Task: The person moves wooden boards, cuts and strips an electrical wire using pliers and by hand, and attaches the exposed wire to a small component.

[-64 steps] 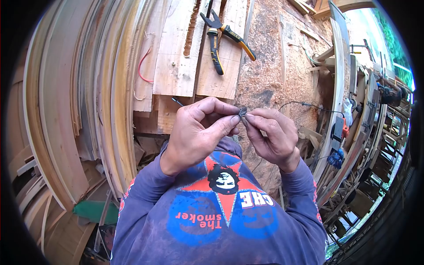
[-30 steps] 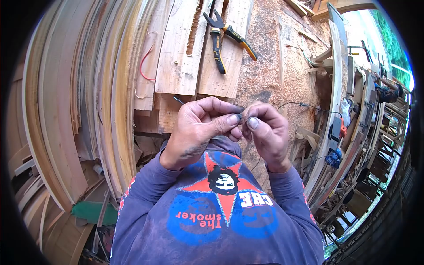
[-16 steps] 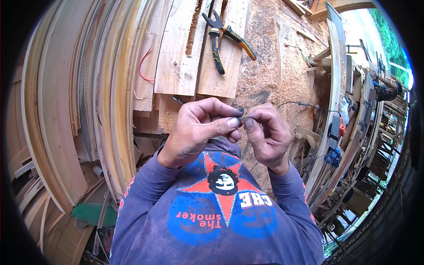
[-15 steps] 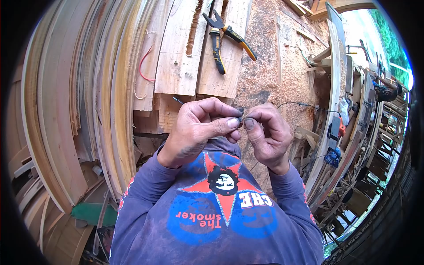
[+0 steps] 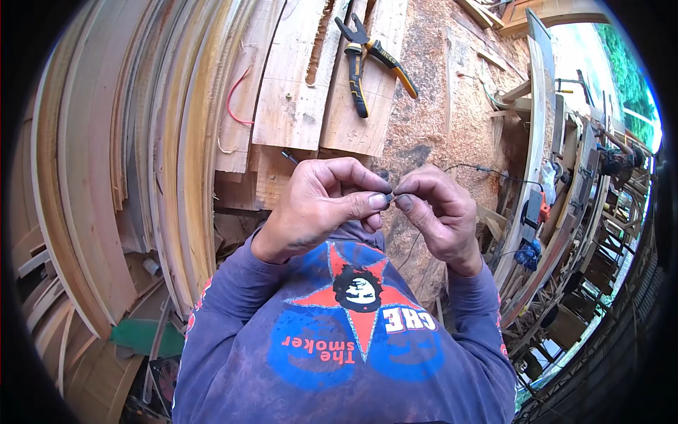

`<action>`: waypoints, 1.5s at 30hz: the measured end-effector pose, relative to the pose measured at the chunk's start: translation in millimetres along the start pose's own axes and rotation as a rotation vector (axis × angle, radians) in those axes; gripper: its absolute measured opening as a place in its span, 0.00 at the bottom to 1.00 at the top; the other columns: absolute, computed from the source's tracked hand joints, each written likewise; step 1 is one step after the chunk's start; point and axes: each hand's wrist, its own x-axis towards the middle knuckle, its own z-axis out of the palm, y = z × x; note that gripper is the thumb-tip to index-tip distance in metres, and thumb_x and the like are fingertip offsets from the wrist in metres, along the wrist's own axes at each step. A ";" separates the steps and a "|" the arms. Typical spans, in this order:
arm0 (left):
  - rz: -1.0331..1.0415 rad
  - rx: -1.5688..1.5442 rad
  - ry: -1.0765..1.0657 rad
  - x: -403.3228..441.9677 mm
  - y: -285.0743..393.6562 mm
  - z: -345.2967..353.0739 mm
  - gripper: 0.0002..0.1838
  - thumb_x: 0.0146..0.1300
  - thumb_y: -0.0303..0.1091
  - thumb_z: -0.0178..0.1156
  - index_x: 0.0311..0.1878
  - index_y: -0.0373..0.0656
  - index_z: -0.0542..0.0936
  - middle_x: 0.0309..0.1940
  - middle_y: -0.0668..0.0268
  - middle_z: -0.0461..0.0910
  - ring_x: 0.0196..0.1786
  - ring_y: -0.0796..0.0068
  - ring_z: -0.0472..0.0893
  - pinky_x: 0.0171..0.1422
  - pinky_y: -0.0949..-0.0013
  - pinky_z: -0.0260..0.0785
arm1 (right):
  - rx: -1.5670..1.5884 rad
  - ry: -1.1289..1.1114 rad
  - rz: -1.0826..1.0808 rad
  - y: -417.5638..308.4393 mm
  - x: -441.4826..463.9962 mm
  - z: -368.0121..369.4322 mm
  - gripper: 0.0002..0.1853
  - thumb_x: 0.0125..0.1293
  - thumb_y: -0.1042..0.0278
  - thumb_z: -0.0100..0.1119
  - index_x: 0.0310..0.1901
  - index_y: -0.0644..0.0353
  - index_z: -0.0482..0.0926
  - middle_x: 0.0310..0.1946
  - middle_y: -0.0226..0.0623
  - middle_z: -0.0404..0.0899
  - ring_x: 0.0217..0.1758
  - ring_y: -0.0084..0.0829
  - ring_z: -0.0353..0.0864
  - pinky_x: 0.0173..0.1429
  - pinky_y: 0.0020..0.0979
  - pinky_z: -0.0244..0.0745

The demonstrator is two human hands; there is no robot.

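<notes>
My left hand (image 5: 321,201) is closed in a pinch, thumb against fingers, around a small dark piece (image 5: 389,198) that barely shows between the tips. Facing it, my right hand (image 5: 441,212) also pinches, its thumb and forefinger meeting right at the end of that piece. Whatever my right fingertips grip is too small to name. Both hands are held in front of my shirt, fingertips nearly touching. Beyond them, pliers (image 5: 358,81) with black and yellow handles lie with jaws apart on wooden boards (image 5: 293,106).
A red wire (image 5: 229,102) curls on a board at the left. Long planks (image 5: 152,127) stand stacked along the left side. Sawdust (image 5: 424,106) covers the surface ahead. A black cable (image 5: 487,168) runs right towards an orange and black tool (image 5: 538,206). More timber lies at the right.
My right hand has moved slightly right and opened out a little at the wrist, still pinching. The dark piece between the fingertips shows differently. The view has shifted slightly.
</notes>
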 end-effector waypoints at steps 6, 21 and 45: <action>0.024 0.208 -0.002 -1.8 3.6 -2.3 0.10 0.67 0.21 0.65 0.51 0.30 0.83 0.41 0.62 0.85 0.41 0.76 0.86 0.46 0.72 0.81 | -0.152 -0.164 -0.031 -10.2 10.4 -9.0 0.07 0.64 0.80 0.64 0.43 0.64 0.81 0.34 0.37 0.80 0.33 0.28 0.80 0.33 0.27 0.73; 0.781 0.993 0.018 0.0 -7.3 -7.1 0.15 0.53 0.11 0.65 0.44 0.35 0.85 0.38 0.55 0.85 0.40 0.64 0.88 0.42 0.69 0.80 | 0.211 -0.186 0.387 -5.7 9.0 4.0 0.04 0.70 0.74 0.58 0.40 0.65 0.76 0.29 0.31 0.75 0.26 0.25 0.75 0.28 0.29 0.68; 0.538 0.639 0.106 -6.9 -4.9 -2.3 0.15 0.55 0.05 0.59 0.41 0.32 0.85 0.40 0.58 0.85 0.41 0.73 0.86 0.46 0.72 0.84 | -0.586 0.193 -0.635 16.1 5.1 23.4 0.15 0.54 0.79 0.71 0.44 0.67 0.81 0.34 0.40 0.83 0.32 0.34 0.85 0.34 0.32 0.81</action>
